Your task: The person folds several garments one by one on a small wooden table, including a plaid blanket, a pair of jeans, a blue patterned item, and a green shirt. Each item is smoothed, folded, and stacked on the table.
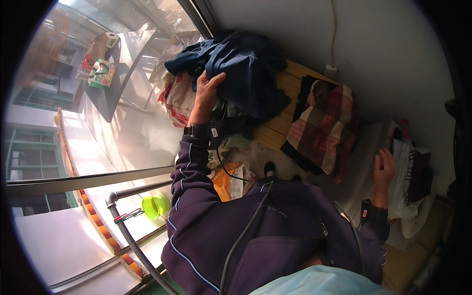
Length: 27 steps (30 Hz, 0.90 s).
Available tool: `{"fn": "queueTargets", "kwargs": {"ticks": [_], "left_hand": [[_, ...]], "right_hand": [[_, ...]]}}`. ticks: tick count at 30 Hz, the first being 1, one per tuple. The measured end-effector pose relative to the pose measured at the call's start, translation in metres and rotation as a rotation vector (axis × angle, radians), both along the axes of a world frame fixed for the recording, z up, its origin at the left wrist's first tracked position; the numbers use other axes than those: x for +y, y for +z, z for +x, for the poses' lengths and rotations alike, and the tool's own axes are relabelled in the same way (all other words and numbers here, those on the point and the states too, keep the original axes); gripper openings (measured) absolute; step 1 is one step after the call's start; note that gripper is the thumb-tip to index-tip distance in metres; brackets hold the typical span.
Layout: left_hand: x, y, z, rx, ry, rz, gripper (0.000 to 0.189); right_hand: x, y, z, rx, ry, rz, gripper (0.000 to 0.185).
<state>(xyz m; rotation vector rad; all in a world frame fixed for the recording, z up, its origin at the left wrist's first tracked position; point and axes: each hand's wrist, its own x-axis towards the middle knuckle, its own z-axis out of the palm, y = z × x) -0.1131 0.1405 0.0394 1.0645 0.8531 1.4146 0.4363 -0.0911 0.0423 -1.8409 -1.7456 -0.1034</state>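
My left hand (207, 90) is at the near left edge of a dark blue garment (245, 70), its thumb on the cloth and its fingertips partly hidden in the folds. The garment lies heaped over a dark green cloth (236, 114) on a wooden bench (274, 131). A white and red patterned cloth (180, 97) sits beside my left wrist. My right hand (383, 169) is raised on the right, empty, with fingers loosely bent. It is nearest a clear plastic bag (400, 184) with clothing in it. Between my hands, a folded plaid garment (324, 125) rests on black cloth.
A glass window (147, 143) and metal rail (129, 236) border my left; a lime-green cup (155, 206) is by the rail. An orange bag (223, 180) lies near my feet. A cord (334, 33) runs down the wall to a white socket (330, 70).
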Motion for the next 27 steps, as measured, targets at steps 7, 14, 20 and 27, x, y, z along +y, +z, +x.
{"fn": "queueTargets", "kwargs": {"ticks": [7, 14, 20, 27], "left_hand": [[-0.082, 0.049, -0.023, 0.177, -0.228, 0.019, 0.028], [-0.13, 0.048, -0.018, 0.53, -0.605, 0.268, 0.017], [-0.163, 0.035, -0.013, 0.483, -0.777, 0.183, 0.023], [-0.202, -0.011, -0.022, 0.667, -0.946, -0.032, 0.02]], "right_hand": [[0.071, -0.003, -0.077, 0.643, 0.23, -0.333, 0.032], [0.158, -0.019, -0.204, 1.381, 0.321, -0.944, 0.093], [0.221, -0.055, -0.29, 1.379, 0.113, -1.046, 0.123], [0.249, -0.091, -0.303, 1.476, -0.119, -0.982, 0.11]]}}
